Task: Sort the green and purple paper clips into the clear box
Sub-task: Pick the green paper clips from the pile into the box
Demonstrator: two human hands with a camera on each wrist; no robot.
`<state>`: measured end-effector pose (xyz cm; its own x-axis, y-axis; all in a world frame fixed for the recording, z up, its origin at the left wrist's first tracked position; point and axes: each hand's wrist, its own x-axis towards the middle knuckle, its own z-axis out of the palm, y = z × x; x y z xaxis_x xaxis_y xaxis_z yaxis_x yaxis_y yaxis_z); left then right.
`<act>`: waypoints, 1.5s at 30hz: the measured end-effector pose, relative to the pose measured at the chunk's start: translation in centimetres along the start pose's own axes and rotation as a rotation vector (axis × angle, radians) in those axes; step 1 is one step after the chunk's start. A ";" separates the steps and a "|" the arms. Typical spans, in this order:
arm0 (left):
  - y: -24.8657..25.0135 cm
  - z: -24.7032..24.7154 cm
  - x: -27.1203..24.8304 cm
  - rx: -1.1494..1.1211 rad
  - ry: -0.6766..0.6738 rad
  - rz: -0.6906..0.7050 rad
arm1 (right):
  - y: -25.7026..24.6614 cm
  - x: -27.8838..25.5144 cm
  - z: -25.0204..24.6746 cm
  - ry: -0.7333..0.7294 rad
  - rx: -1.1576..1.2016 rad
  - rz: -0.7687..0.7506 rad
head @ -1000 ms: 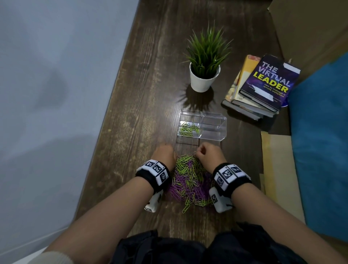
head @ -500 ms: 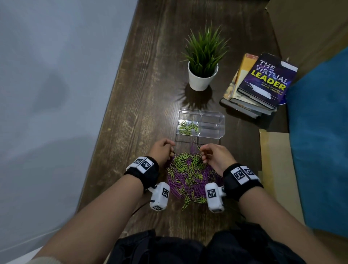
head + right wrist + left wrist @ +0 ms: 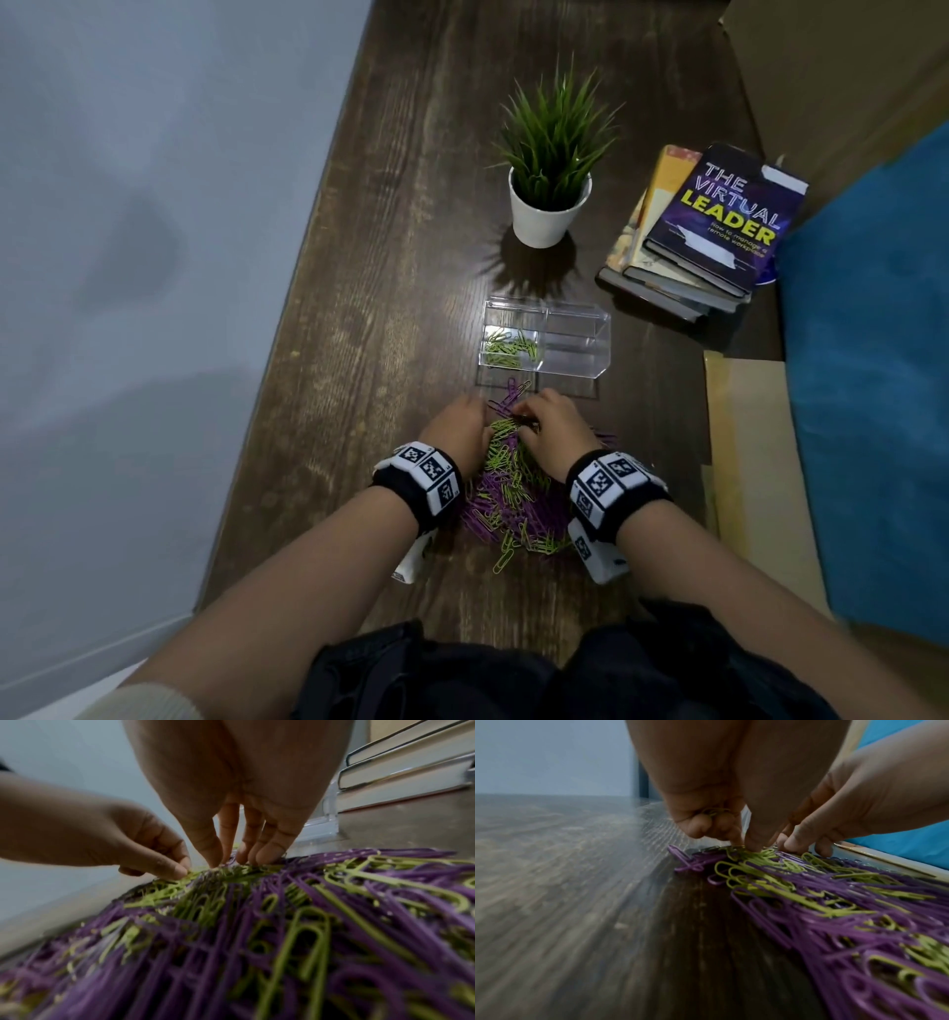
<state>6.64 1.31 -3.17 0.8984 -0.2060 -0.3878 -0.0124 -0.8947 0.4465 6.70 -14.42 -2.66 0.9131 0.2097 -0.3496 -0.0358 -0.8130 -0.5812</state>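
The dark wooden worktop (image 3: 390,318) runs away from the person, with a pale wall on its left and a blue cushion (image 3: 873,385) on its right; a flat cardboard sheet (image 3: 750,462) lies between the cushion and the worktop edge. At the far right of the worktop stands a stack of books (image 3: 708,231), the top one with the title "THE VIRTUAL LEADER"; to the left of it is a green potted plant (image 3: 552,169) in a white pot. Nearer to the person, in front of the plant, sits the clear box (image 3: 575,339) with two compartments; some green paper clips (image 3: 508,347) lie in its left compartment, and the right compartment looks empty. Just in front of the box is the mixed pile of green and purple paper clips (image 3: 513,493), spread on the worktop between the two wrists. Both hands are at the far edge of this pile, close together and almost touching. The left hand (image 3: 457,429) has its fingers curled; in the left wrist view a few green clips (image 3: 714,812) are held inside the curled fingers, while its thumb and forefinger touch the pile. The right hand (image 3: 552,431) points its fingertips (image 3: 267,852) down into the pile; if it pinches a clip I cannot tell, because the fingertips hide it.
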 end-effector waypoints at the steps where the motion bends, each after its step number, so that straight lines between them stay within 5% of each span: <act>1: 0.0 -0.1 0.0 0.033 -0.017 0.006 | 0.0 0.0 0.2 0.002 -0.029 -0.025; 9: -0.6 -0.6 -0.3 0.083 -0.086 0.013 | 2.2 -1.0 -0.9 0.125 -0.013 0.097; 18: 0.4 -2.7 -0.7 -0.482 0.090 -0.177 | 2.6 -2.0 -0.1 0.097 -0.134 0.073; 26: 1.2 -5.1 0.8 -0.814 0.113 -0.300 | 3.2 -3.1 1.1 0.146 -0.166 0.035; 34: 4.4 -7.4 5.7 -0.319 0.167 -0.095 | 3.4 -3.2 0.4 0.024 -0.160 0.005; 40: 4.6 -7.2 8.9 0.015 0.089 0.057 | 2.0 -2.8 -2.9 -0.002 0.277 0.206; 45: 4.2 -6.9 9.1 0.037 0.045 0.069 | 0.5 -1.7 -5.6 0.001 0.629 0.298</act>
<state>17.84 -1.57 0.75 0.9136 -0.2508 -0.3199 -0.0907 -0.8929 0.4409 7.41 -18.22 1.78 0.8281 0.0252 -0.5600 -0.5136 -0.3661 -0.7760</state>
